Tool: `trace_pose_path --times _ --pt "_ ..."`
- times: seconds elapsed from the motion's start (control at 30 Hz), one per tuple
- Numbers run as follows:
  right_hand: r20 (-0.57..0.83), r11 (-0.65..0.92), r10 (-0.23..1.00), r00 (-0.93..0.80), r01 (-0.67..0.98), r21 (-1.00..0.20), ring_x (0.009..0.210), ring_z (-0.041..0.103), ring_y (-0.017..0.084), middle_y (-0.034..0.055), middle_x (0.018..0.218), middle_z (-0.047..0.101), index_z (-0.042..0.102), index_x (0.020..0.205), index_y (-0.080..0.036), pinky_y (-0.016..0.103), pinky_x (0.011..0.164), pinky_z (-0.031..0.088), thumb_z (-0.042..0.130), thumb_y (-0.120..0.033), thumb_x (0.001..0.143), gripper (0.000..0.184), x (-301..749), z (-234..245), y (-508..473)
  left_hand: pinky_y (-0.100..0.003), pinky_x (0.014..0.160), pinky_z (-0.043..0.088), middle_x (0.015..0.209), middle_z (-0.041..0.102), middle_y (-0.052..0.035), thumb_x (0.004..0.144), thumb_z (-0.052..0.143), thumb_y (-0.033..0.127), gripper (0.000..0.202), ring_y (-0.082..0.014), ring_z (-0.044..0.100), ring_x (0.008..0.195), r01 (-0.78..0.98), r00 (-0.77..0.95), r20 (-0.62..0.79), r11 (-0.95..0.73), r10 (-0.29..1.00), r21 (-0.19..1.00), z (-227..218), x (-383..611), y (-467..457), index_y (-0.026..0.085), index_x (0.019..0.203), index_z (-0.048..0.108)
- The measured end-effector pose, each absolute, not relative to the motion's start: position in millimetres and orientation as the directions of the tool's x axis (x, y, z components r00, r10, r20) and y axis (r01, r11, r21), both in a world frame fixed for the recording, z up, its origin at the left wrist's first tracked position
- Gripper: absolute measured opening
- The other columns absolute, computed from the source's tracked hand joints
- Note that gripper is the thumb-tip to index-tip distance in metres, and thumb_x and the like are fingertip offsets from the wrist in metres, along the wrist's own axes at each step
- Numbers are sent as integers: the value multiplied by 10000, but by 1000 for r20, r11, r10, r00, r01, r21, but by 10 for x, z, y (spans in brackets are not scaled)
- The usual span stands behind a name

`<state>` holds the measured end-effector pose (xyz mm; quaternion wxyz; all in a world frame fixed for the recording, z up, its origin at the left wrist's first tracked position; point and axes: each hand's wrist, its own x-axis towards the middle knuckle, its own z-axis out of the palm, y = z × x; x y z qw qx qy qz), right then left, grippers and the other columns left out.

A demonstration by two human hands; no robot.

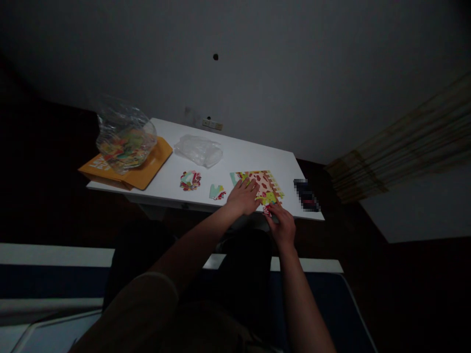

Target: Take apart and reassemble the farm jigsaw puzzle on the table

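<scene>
Red-and-yellow cardboard is where it's all happening: a half-built jigsaw section (262,186) sits on the white tabletop (243,157), close to the near edge and right of centre. The left hand (243,197) lies flat on it with fingers spread, pinning it down. The right hand (281,224) is at the section's near corner, fingertips pinched on a small red-and-white puzzle piece (267,211) that touches the edge of the assembled part.

If you ask me, the way to do this bit well is to keep that flat hand pressing so the section doesn't slide, line the tab up square with the gap, and ease it in from above rather than shoving sideways, since a sideways push could pop the neighbouring pieces loose or nudge things off the near edge.

Going outward: a loose teal piece (217,191) just left of the section, then a small heap of pieces (190,180), a crumpled clear plastic bag (199,150) behind them, and at the far left a bigger clear bag of pieces (124,135) resting on an orange box (145,172).

Room's really dim, so the printed picture is hard to read. Whatever dark thing (306,195) lies at the right end is blurred out, and I can't tell if the pinched piece is seated yet.
</scene>
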<state>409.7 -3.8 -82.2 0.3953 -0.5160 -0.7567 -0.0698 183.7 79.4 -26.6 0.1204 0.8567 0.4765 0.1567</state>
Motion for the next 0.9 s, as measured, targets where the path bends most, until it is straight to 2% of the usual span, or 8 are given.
trace_pose_path --times 0.13,0.37,0.5,0.63,0.77,0.9 --pt "676 466 721 -152 828 -311 1198 827 332 89 1260 865 846 1161 -272 569 1059 636 721 -471 1082 248 4133 -823 -34 -619 1411 221 1838 394 -152 1111 464 562 738 -404 234 1753 780 512 126 -522 850 346 -266 1817 785 165 1733 470" --pt "647 446 756 -100 802 -397 1076 845 318 88 1164 882 861 1092 -284 530 1005 654 728 -491 1053 249 4161 -729 -28 -632 1408 233 1823 434 -122 1107 484 588 719 -406 253 1748 763 516 144 -530 844 370 -290 1790 765 220 1725 496" --pt "649 318 753 104 806 -498 979 829 327 129 1085 875 840 1095 -234 497 932 652 702 -585 1024 383 4148 -718 29 -630 1415 220 1828 422 -129 1123 462 568 699 -408 253 1747 766 517 153 -535 842 356 -288 1780 742 202 1717 508" --pt "563 159 753 340 737 -657 939 794 329 154 1053 847 796 1106 -189 473 879 633 666 -677 985 520 4129 -670 135 -634 1410 224 1830 415 -136 1124 459 562 700 -411 261 1744 774 519 149 -537 842 334 -290 1778 742 194 1717 503" --pt "495 93 670 553 598 -796 829 735 278 116 935 796 748 1056 -169 419 793 595 663 -715 957 560 4118 -631 217 -626 1404 233 1836 413 -111 1120 447 585 702 -398 261 1745 785 517 141 -533 845 316 -310 1805 772 226 1721 492" --pt "444 116 671 594 508 -854 784 687 242 72 871 747 721 1047 -176 397 770 567 648 -719 960 554 4059 -637 238 -631 1407 223 1830 412 -154 1120 458 582 720 -407 286 1734 797 484 153 -506 862 331 -294 1838 799 169 1709 491"
